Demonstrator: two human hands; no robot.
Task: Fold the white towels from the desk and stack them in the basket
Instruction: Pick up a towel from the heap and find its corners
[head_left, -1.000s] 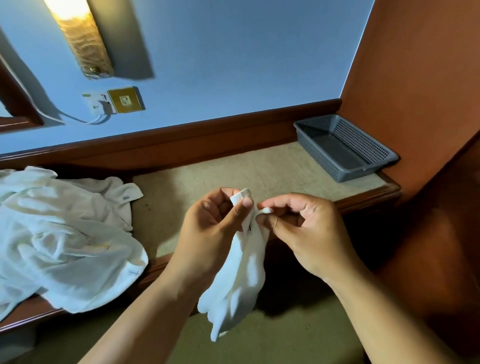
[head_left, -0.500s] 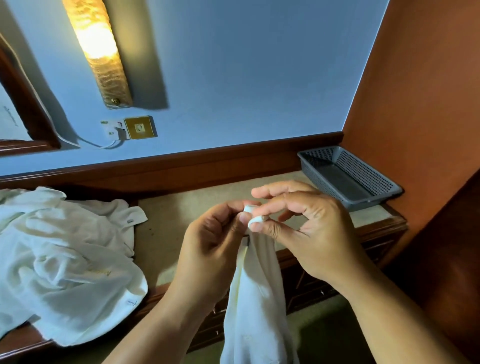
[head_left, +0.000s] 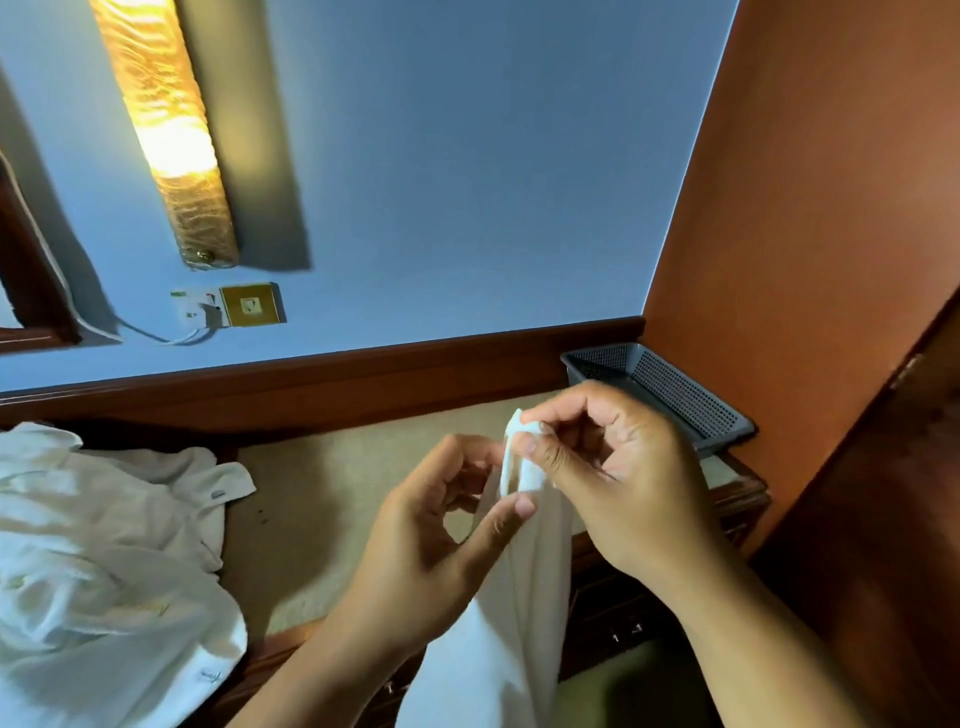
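Left hand (head_left: 431, 545), right hand (head_left: 613, 483) pinch my hanging towel (head_left: 519, 597), unfolded. Pile (head_left: 104, 571) on bench (head_left: 322, 493); basket (head_left: 670, 382) shows none. Nearly everything left.

White towel (head_left: 498, 623), grey perforated basket (head_left: 675, 395), beige desk (head_left: 337, 493).

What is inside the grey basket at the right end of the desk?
The part of the basket that shows holds nothing. The right hand, which pinches a towel, covers its near left corner, so that part cannot be seen.
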